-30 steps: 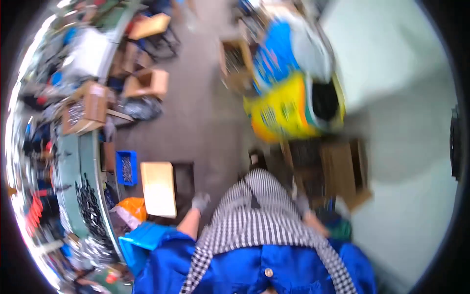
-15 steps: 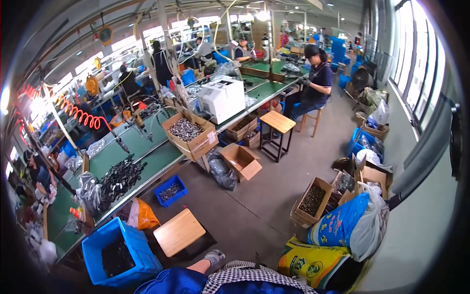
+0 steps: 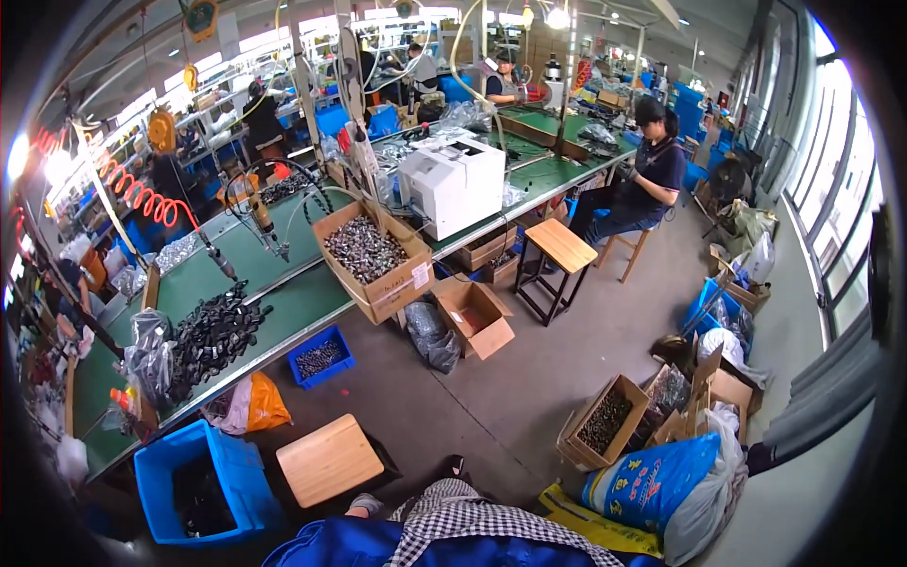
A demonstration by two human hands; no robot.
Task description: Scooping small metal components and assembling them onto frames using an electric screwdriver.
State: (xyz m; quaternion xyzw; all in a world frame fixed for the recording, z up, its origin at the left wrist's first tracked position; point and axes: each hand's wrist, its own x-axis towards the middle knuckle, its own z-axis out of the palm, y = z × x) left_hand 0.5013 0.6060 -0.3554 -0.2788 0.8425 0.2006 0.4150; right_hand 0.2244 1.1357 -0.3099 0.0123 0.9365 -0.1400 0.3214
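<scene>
My left hand [image 3: 366, 504], in a grey glove, shows just beyond my blue sleeve and checkered apron [image 3: 472, 520] at the lower edge. It is small and partly covered, so its fingers cannot be made out. Nearest to it is a wooden-topped stool [image 3: 331, 460], and the hand appears apart from it. Left of the stool stands a blue bin [image 3: 250, 482] with dark pieces inside. My right hand is not in view. A dark shoe [image 3: 456, 465] pokes out past the apron.
A green workbench [image 3: 283, 326] runs along the left, bearing black parts [image 3: 217, 335], a carton of metal pieces [image 3: 397, 298] and a white machine [image 3: 453, 184]. Cartons [image 3: 605, 420] and sacks [image 3: 652, 482] line the right wall. A seated co-worker [image 3: 652, 170] is beyond another stool [image 3: 557, 243].
The view has shifted forward and turned, with the near stool and blue bin now lower left. My left hand is drawn closer to the apron, and a dark shoe has come into view.
</scene>
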